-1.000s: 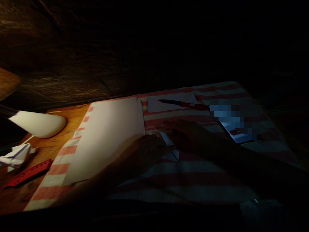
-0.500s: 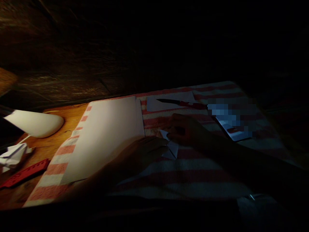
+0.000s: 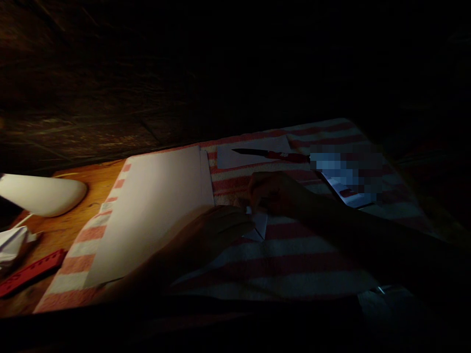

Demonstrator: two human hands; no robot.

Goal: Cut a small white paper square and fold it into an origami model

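A small piece of folded white paper point(image 3: 260, 226) lies low over the striped cloth, between my two hands and partly hidden by them. From the left, my left hand point(image 3: 219, 226) reaches across with its fingers together on the paper, holding it. My right hand point(image 3: 274, 192) has bent fingers pinched at the far edge of the same paper. Deep shadow blurs the fingertips and the exact fold. Just left of my left hand is a stack of large white sheets point(image 3: 158, 196), and my left forearm passes over its near corner.
Beyond my hands, a knife point(image 3: 270, 155) with a dark blade and red handle rests across a white paper strip point(image 3: 235, 159). A lit phone point(image 3: 349, 193) lies at right. On the wood at left are a white lamp point(image 3: 51, 193), folded paper point(image 3: 13, 245) and a red notched object point(image 3: 33, 272).
The whole scene has shifted slightly left in the picture. My right hand's fingers have moved a little at the paper's far edge, and less of its upper flap shows.
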